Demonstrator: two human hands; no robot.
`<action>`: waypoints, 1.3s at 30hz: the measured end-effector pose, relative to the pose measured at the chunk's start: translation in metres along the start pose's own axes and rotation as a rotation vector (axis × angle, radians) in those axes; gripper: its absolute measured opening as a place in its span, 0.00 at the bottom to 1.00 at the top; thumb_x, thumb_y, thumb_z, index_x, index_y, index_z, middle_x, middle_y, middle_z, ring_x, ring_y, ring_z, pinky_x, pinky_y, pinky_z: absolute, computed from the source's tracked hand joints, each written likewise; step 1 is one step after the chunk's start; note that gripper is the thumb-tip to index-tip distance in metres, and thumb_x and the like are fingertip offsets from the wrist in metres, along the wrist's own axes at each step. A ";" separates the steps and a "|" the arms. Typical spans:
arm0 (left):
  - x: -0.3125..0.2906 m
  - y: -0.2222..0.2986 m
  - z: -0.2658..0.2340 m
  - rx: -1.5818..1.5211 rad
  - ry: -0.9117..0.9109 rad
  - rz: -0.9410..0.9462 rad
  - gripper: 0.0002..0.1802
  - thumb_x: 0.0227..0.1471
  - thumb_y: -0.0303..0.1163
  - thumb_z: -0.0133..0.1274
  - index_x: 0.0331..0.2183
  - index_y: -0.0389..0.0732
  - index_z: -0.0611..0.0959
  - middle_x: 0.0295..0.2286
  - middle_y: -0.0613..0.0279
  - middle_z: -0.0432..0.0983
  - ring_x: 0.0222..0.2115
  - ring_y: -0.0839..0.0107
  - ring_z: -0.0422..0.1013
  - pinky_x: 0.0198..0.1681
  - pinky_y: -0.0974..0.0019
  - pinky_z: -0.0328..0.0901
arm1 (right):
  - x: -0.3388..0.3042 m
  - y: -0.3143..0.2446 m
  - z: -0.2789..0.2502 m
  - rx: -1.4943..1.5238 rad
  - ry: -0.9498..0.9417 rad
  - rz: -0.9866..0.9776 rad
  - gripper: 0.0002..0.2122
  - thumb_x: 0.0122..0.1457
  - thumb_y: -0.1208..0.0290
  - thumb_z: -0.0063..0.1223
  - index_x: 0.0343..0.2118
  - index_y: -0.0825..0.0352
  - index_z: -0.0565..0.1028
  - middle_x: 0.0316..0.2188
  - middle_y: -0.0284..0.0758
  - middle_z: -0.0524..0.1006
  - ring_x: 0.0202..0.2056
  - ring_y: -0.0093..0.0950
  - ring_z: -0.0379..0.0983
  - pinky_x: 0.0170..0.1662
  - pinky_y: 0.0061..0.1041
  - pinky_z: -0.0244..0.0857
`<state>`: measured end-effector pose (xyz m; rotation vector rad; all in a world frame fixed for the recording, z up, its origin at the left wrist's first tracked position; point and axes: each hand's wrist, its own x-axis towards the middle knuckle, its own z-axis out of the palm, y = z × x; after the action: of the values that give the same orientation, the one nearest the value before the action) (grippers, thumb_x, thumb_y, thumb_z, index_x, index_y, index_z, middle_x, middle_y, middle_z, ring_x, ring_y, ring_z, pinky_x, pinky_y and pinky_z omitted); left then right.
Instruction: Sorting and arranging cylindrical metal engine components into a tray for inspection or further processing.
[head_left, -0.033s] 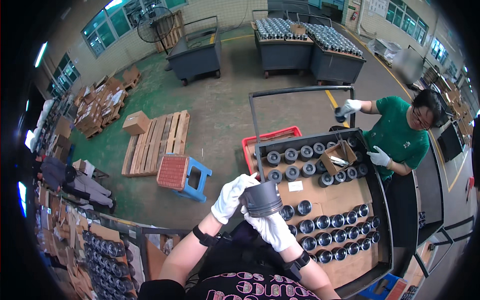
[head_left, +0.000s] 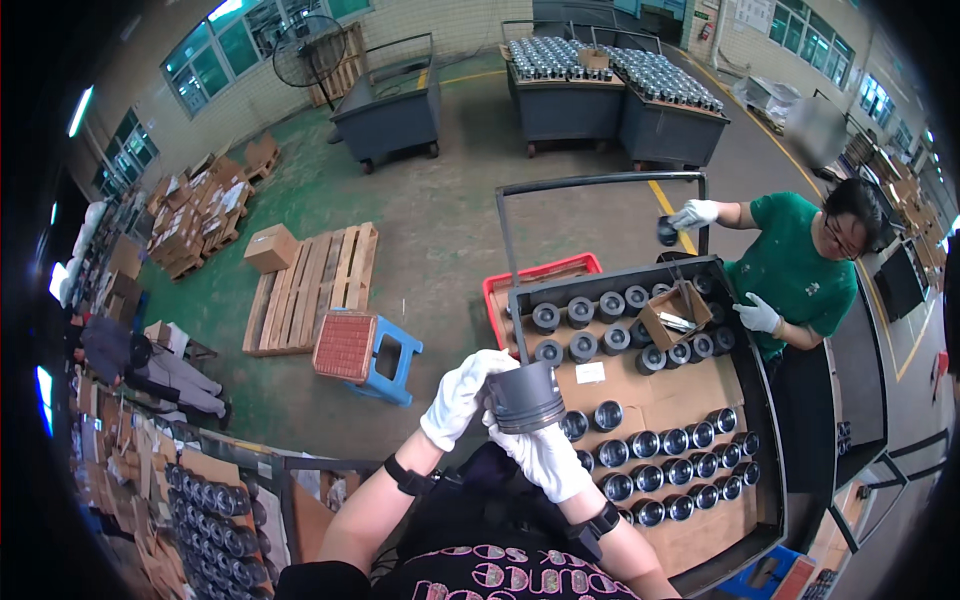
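Observation:
A dark grey engine piston [head_left: 526, 398] is held up in front of my body, its ring grooves toward the bottom. My left hand [head_left: 462, 397], in a white glove, grips its left side with the fingers at the upper edge. From below and behind, my gloved right hand [head_left: 545, 461] supports it, the fingers partly hidden by the piston. To the right is a cart [head_left: 640, 393] lined with cardboard and bearing rows of pistons. The nearer ones, such as this piston [head_left: 608, 415], show shiny insides; the farther ones look matte.
Across the cart, a person in a green shirt [head_left: 800, 262] holds another piston [head_left: 667, 231] in a gloved hand. A small cardboard box [head_left: 676, 314] sits among the cart's pistons. A red crate [head_left: 492, 290], a blue stool [head_left: 395, 360] and a wooden pallet [head_left: 315, 290] stand beyond my hands.
The other person's raised hand and piston have shifted slightly left. My hands and the piston they hold look the same.

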<state>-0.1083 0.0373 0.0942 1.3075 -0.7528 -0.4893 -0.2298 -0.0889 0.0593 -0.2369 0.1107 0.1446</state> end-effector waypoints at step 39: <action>0.142 -0.157 -0.109 -1.280 0.374 -1.025 0.37 0.64 0.52 0.35 0.16 0.37 0.83 0.18 0.53 0.79 0.27 0.51 0.77 0.48 0.50 0.68 | 0.193 -0.324 -0.327 -1.842 1.460 -0.257 0.09 0.57 0.70 0.48 0.38 0.63 0.78 0.36 0.47 0.79 0.40 0.47 0.75 0.43 0.43 0.70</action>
<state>0.0814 -0.0232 -0.0363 0.4001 0.6149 -1.2197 -0.0195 -0.4545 -0.2077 -2.1729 1.4104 -0.2701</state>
